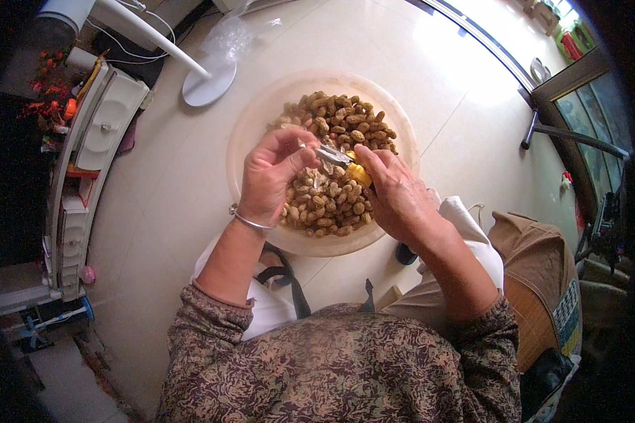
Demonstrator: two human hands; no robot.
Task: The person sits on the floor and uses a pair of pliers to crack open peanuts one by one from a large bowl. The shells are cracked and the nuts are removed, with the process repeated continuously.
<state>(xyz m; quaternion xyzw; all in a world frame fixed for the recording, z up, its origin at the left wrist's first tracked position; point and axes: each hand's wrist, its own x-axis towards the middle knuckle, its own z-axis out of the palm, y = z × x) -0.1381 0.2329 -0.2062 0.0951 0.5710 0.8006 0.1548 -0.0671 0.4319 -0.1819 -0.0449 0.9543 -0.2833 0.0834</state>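
Observation:
My right hand (399, 187) grips a pair of pliers (334, 155) with yellow handles, its metal jaws pointing left. The fingertips of my left hand (278, 169) are pinched together beside the jaw tips. A small pale piece of peanut shell (301, 143) shows at them; the fingers hide most of it. Both hands are over a wide, shallow, pale plastic basin (402, 127) on the floor. Inside it lies a darker heap of unshelled peanuts (354, 119) on the far side and a lighter heap (328, 209) nearer me. Broken shells (317, 177) lie between the heaps.
A white stand with a round base (210, 84) rises beyond the basin to the left, next to a clear plastic bag (230, 42). White drawers (108, 124) line the left side. A dark-framed glass door (587, 116) and a wooden seat (534, 328) are at the right.

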